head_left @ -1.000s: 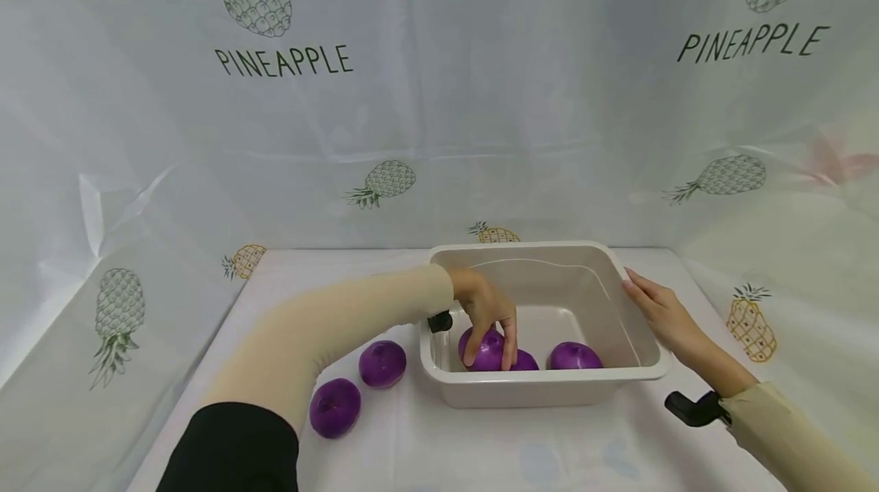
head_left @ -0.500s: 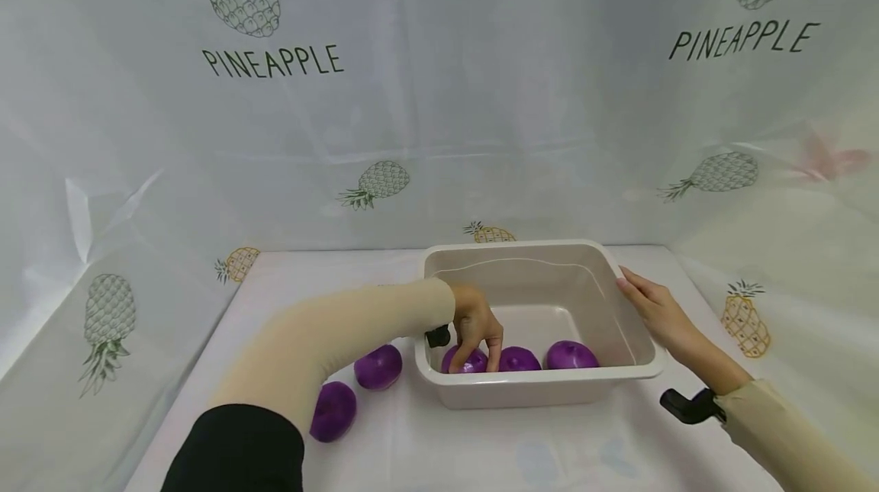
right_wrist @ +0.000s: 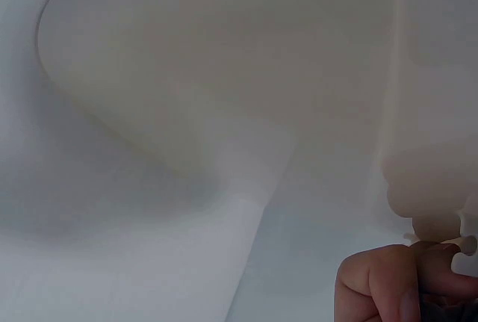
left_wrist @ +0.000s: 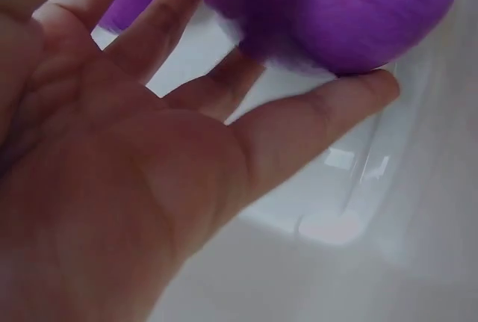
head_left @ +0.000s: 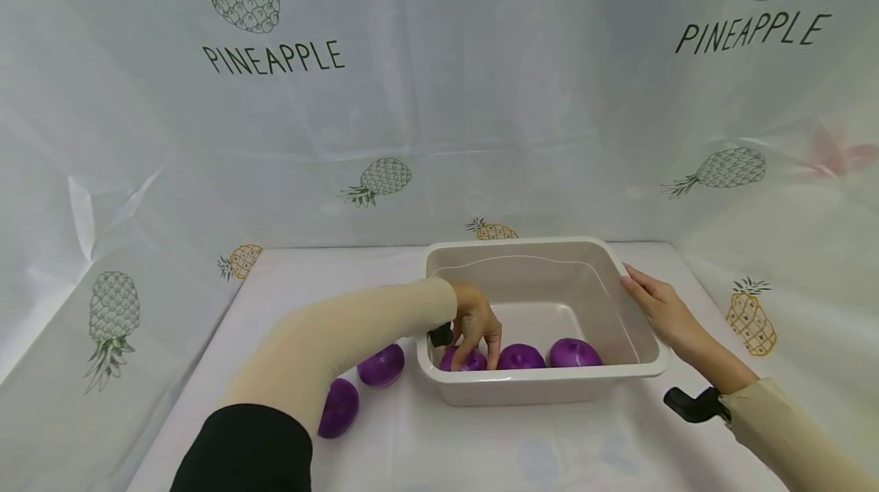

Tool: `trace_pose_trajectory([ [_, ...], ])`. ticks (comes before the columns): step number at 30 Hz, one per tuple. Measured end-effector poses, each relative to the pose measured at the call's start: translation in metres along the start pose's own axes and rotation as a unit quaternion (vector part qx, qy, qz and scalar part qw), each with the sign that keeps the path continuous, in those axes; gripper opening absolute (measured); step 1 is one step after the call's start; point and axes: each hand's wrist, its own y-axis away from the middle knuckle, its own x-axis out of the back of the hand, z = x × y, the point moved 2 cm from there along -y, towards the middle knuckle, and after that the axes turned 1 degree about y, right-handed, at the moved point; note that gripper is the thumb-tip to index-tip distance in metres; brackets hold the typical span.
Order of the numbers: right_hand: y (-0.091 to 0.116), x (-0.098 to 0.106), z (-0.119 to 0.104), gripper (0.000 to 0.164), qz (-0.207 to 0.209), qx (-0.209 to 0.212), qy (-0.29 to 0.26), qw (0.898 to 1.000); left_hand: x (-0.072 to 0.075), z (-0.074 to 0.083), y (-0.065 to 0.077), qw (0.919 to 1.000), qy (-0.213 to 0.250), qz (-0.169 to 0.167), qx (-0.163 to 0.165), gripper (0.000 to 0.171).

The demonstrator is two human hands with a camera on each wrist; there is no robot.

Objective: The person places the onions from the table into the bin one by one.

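Observation:
A beige plastic bin (head_left: 542,389) stands on the table with three round purple onions along its front wall. My left hand (head_left: 475,324) reaches over the bin's left side and holds the leftmost onion (head_left: 470,359). In the left wrist view the thumb touches this onion (left_wrist: 358,16) and the fingers reach around its other side. A second onion (head_left: 520,356) sits close to the hand, and a third onion (head_left: 574,352) lies to its right. My right hand (head_left: 666,313) grips the bin's right rim; in the right wrist view its fingers (right_wrist: 377,281) show at the lower corner.
Two more purple onions lie on the white table left of the bin: one onion (head_left: 381,366) near it, another onion (head_left: 339,410) further front, both partly covered by the left sleeve (head_left: 343,336). A pineapple-printed sheet (head_left: 439,110) hangs behind the table.
My left hand has moved left and down inside the bin with its onion, to the left of the second onion, then stayed there. The right hand keeps holding the rim.

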Motion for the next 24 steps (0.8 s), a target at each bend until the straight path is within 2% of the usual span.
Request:
trace_pose_trajectory([
  [9,0.002,-0.001,-0.004,0.052,-0.003,0.001,-0.002,1.0,0.002,-0.001,0.003,0.9998,0.018,-0.003,0.006,0.061],
  [15,0.001,-0.002,-0.004,0.051,-0.004,-0.003,0.004,1.0,0.007,-0.002,0.008,0.9994,-0.007,0.03,-0.012,0.054],
  [19,0.002,-0.002,-0.004,0.052,-0.006,-0.007,0.008,1.0,0.012,0.0,0.02,0.9983,-0.013,0.053,-0.021,0.051],
  [24,0.003,-0.001,-0.005,0.053,-0.003,-0.004,0.011,1.0,0.022,0.003,0.046,0.9961,-0.006,0.085,-0.021,0.049],
])
